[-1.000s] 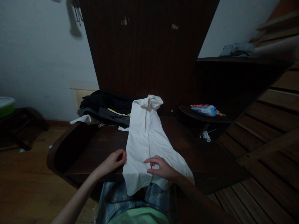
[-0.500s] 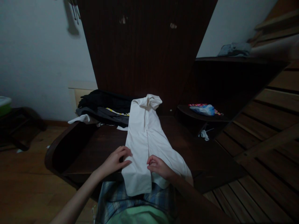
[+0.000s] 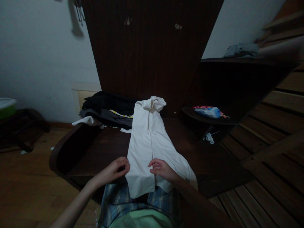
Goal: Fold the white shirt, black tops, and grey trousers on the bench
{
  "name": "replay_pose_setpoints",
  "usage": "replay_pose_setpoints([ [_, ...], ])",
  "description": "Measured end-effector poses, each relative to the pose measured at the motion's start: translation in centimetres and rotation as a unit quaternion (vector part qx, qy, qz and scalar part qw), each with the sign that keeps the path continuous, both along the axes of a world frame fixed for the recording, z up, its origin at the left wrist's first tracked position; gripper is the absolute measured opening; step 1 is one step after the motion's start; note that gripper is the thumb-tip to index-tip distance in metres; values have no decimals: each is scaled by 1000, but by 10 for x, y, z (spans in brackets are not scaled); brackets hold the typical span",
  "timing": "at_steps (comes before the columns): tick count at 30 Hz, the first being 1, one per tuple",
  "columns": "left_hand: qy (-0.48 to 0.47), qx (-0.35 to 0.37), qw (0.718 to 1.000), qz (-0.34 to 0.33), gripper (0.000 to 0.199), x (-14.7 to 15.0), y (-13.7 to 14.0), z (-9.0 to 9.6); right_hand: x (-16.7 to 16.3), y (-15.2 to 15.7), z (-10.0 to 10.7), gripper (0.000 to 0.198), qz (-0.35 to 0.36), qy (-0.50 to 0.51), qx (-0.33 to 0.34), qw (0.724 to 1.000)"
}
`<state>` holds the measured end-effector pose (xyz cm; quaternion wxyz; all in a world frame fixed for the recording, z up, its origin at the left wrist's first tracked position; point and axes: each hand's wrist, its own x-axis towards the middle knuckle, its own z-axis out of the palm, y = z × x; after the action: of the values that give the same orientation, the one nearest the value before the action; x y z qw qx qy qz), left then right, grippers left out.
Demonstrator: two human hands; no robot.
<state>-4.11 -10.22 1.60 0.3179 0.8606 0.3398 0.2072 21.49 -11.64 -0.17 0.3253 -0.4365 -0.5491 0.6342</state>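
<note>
Left hand (image 3: 114,171): moved back to the cloth (image 3: 148,142) edge, pinching it.
Right hand (image 3: 162,169): stays pinching the middle fold.
Cloth: now flatter on the table (image 3: 99,148).

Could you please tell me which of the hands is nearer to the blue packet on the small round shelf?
Right. The right hand rests on the white garment, below-left of the blue packet; the left hand is farther left.
</note>
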Motion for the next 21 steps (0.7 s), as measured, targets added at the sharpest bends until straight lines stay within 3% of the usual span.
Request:
replay_pose_setpoints([
  [11, -16, -33, 999, 15, 21, -12, -1, 1, 3, 1, 0, 38, 13, 6, -10, 1000],
  [21, 36, 28, 999, 2, 19, -4, 6, 3, 5, 5, -8, 37, 14, -64, 8, 998],
])
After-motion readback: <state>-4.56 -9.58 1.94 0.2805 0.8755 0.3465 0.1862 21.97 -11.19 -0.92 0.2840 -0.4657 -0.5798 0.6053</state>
